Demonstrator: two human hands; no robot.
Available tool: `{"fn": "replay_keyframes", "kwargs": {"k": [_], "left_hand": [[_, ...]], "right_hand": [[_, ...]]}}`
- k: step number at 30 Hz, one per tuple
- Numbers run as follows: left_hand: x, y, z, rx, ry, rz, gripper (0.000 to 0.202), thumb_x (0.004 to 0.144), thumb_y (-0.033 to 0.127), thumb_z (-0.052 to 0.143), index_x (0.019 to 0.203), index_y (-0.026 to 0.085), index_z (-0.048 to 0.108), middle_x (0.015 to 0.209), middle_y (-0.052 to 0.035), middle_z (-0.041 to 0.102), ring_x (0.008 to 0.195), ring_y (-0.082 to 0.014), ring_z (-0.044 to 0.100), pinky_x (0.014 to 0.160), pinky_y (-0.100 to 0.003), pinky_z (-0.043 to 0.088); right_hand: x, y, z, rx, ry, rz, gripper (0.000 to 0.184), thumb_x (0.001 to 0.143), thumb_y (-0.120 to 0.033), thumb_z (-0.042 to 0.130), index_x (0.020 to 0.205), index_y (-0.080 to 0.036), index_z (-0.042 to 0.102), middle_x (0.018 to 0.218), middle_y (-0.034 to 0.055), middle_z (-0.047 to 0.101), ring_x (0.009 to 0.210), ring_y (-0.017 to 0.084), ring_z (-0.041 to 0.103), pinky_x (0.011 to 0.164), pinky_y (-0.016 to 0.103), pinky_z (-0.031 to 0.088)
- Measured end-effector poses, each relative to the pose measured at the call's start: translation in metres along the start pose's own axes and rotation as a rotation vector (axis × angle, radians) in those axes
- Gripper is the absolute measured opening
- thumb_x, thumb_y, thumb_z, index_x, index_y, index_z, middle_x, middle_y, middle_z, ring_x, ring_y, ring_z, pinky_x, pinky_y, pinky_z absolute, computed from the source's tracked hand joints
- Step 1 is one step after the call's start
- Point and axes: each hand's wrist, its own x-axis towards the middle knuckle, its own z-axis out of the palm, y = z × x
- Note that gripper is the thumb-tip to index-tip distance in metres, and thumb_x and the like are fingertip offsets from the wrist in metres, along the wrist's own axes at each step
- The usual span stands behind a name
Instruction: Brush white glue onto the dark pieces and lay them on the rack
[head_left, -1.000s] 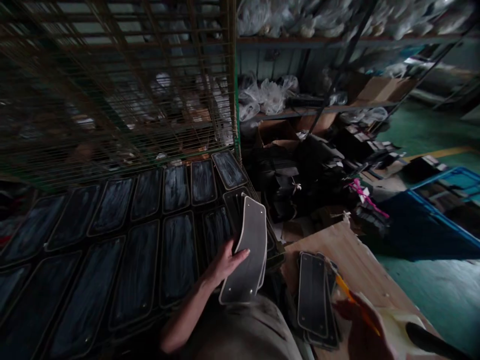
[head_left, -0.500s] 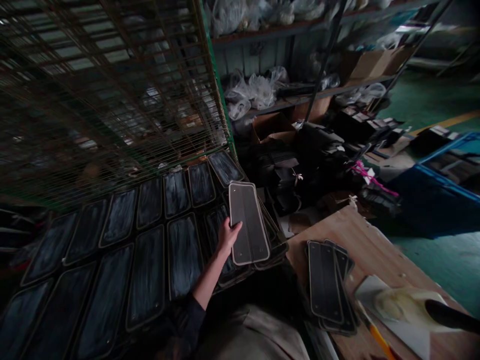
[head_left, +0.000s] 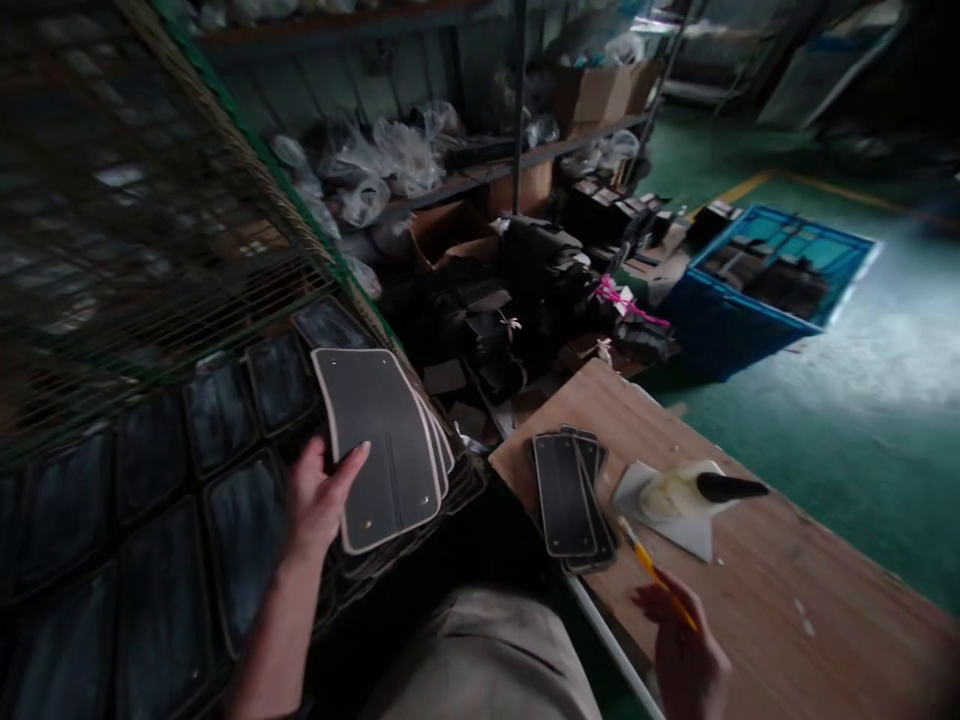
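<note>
My left hand [head_left: 319, 500] grips a small fanned stack of dark rectangular panels [head_left: 382, 450] with pale edges and small metal studs at the corners, thumb on top. The stack is above rows of similar panels. At the lower right, my right hand [head_left: 686, 640] has its fingers closed around the yellow handle of a brush [head_left: 652, 570]. Just beyond the brush tip, a pale bottle with a black nozzle [head_left: 690, 490] lies on a white sheet [head_left: 697, 535]. Several more dark panels [head_left: 566, 495] overlap in a pile on the wooden table [head_left: 787, 600].
Whitish-streaked dark panels [head_left: 161, 590] lie in rows at the left, below a wire mesh frame [head_left: 247, 150]. Shelves with plastic bags [head_left: 405, 155] and a cardboard box [head_left: 607, 95] stand behind. A blue bin [head_left: 720, 320] is on the green floor at right.
My view has swung to the right. The left hand, which held what looked like one panel, now holds a fanned stack. My right hand has come into view, on the brush.
</note>
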Motion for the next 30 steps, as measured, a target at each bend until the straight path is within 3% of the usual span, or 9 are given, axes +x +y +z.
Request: {"fn": "replay_keyframes", "kwargs": {"k": [3, 7, 10, 13, 17, 20, 23, 26, 30], "left_hand": [[-0.03, 0.038, 0.017, -0.07, -0.232, -0.118, 0.056, 0.073, 0.043, 0.076, 0.121, 0.018, 0.06, 0.113, -0.0069, 0.07, 0.104, -0.0259, 0.065, 0.096, -0.039, 0.052], [-0.091, 0.04, 0.096, -0.19, -0.532, -0.266, 0.06, 0.078, 0.042, 0.072, 0.131, 0.018, 0.054, 0.12, -0.0105, 0.068, 0.113, -0.0292, 0.062, 0.099, -0.041, 0.05], [-0.136, -0.002, 0.176, -0.241, -0.687, -0.32, 0.051, 0.079, 0.042, 0.071, 0.122, 0.017, 0.059, 0.119, -0.0104, 0.068, 0.115, -0.0279, 0.062, 0.102, -0.039, 0.047], [-0.163, -0.065, 0.248, -0.285, -0.771, -0.401, 0.049, 0.078, 0.044, 0.07, 0.117, 0.015, 0.06, 0.115, -0.0116, 0.07, 0.11, -0.0269, 0.064, 0.099, -0.038, 0.048], [-0.172, -0.162, 0.311, -0.266, -0.743, -0.515, 0.05, 0.071, 0.045, 0.077, 0.105, 0.013, 0.059, 0.102, -0.0114, 0.072, 0.095, -0.0241, 0.068, 0.09, -0.037, 0.051], [-0.176, -0.227, 0.329, -0.251, -0.697, -0.66, 0.057, 0.061, 0.048, 0.082, 0.099, 0.013, 0.058, 0.098, -0.0109, 0.072, 0.086, -0.0225, 0.069, 0.083, -0.037, 0.054], [-0.183, -0.265, 0.335, -0.188, -0.622, -0.748, 0.059, 0.055, 0.05, 0.084, 0.092, 0.013, 0.056, 0.089, -0.0084, 0.071, 0.079, -0.0212, 0.069, 0.076, -0.035, 0.055], [-0.187, -0.268, 0.337, -0.166, -0.612, -0.713, 0.054, 0.061, 0.047, 0.082, 0.095, 0.014, 0.056, 0.089, -0.007, 0.071, 0.079, -0.0205, 0.068, 0.075, -0.034, 0.055], [-0.181, -0.229, 0.335, -0.265, -0.69, -0.593, 0.045, 0.074, 0.04, 0.075, 0.107, 0.016, 0.057, 0.103, -0.0091, 0.071, 0.093, -0.0221, 0.068, 0.087, -0.036, 0.053]], "right_hand": [[0.01, 0.034, -0.013, -0.066, 0.017, 0.022, 0.045, 0.091, -0.056, 0.048, 0.109, -0.017, 0.064, 0.077, 0.0062, 0.073, 0.062, 0.019, 0.071, 0.056, 0.027, 0.057], [0.029, 0.089, -0.026, -0.135, 0.056, 0.093, 0.047, 0.091, -0.058, 0.045, 0.107, -0.018, 0.063, 0.074, 0.0055, 0.072, 0.06, 0.019, 0.069, 0.054, 0.026, 0.055], [0.053, 0.123, -0.028, -0.11, 0.078, 0.151, 0.048, 0.092, -0.058, 0.044, 0.108, -0.016, 0.062, 0.076, 0.0062, 0.071, 0.062, 0.019, 0.069, 0.056, 0.027, 0.055], [0.084, 0.152, -0.026, -0.086, 0.102, 0.183, 0.046, 0.093, -0.055, 0.044, 0.109, -0.016, 0.062, 0.078, 0.006, 0.071, 0.064, 0.018, 0.069, 0.057, 0.027, 0.054], [0.116, 0.191, -0.018, -0.118, 0.09, 0.144, 0.041, 0.095, -0.05, 0.043, 0.11, -0.017, 0.062, 0.081, 0.0058, 0.071, 0.067, 0.017, 0.069, 0.062, 0.027, 0.053], [0.131, 0.218, -0.011, -0.183, 0.057, 0.119, 0.039, 0.096, -0.047, 0.042, 0.113, -0.019, 0.062, 0.083, 0.0054, 0.072, 0.07, 0.017, 0.069, 0.064, 0.027, 0.053], [0.141, 0.238, -0.005, -0.245, 0.015, 0.106, 0.041, 0.096, -0.049, 0.041, 0.114, -0.019, 0.062, 0.082, 0.0057, 0.072, 0.071, 0.018, 0.07, 0.064, 0.027, 0.052], [0.149, 0.251, 0.002, -0.263, -0.005, 0.101, 0.043, 0.097, -0.052, 0.04, 0.114, -0.019, 0.062, 0.082, 0.0056, 0.073, 0.071, 0.018, 0.07, 0.064, 0.027, 0.052], [0.157, 0.26, 0.008, -0.301, -0.015, 0.085, 0.044, 0.097, -0.052, 0.04, 0.114, -0.019, 0.063, 0.079, 0.0047, 0.073, 0.069, 0.018, 0.07, 0.063, 0.026, 0.052]]}}
